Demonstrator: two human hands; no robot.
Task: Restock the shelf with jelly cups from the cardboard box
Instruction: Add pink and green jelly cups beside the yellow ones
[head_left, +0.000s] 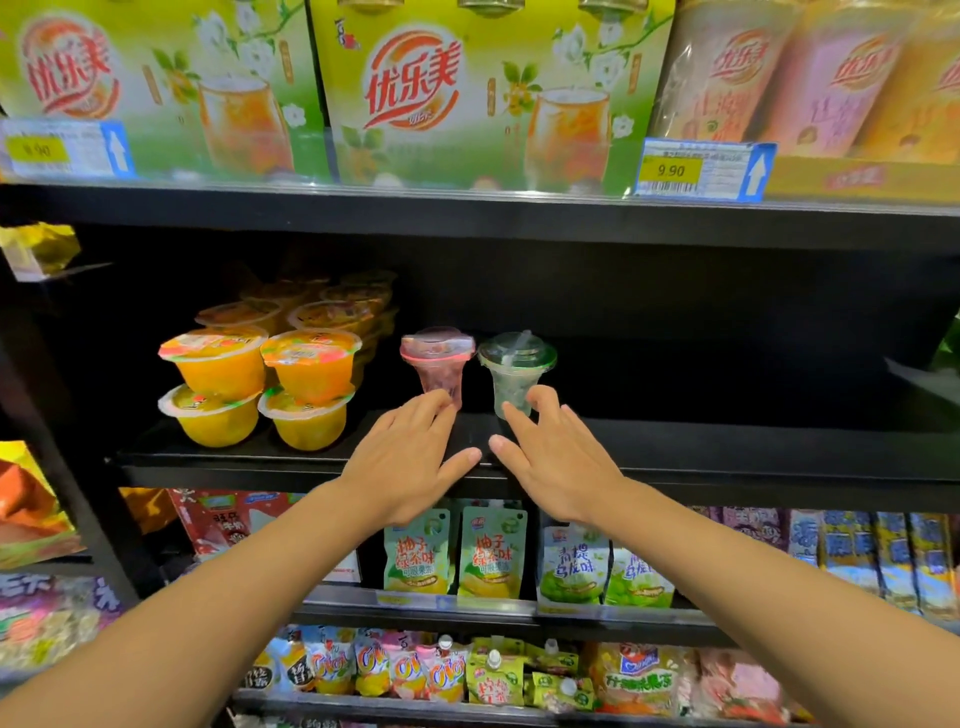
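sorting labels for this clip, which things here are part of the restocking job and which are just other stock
Job: pink jelly cup, green jelly cup, black shelf, left hand, right hand.
Other stock: orange jelly cups, green boxes, pouches.

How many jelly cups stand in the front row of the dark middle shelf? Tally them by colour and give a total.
Orange cups: 4, in two stacks of two
Pink cup: 1
Green cup: 1
Total: 6 (more orange ones behind, not counted)
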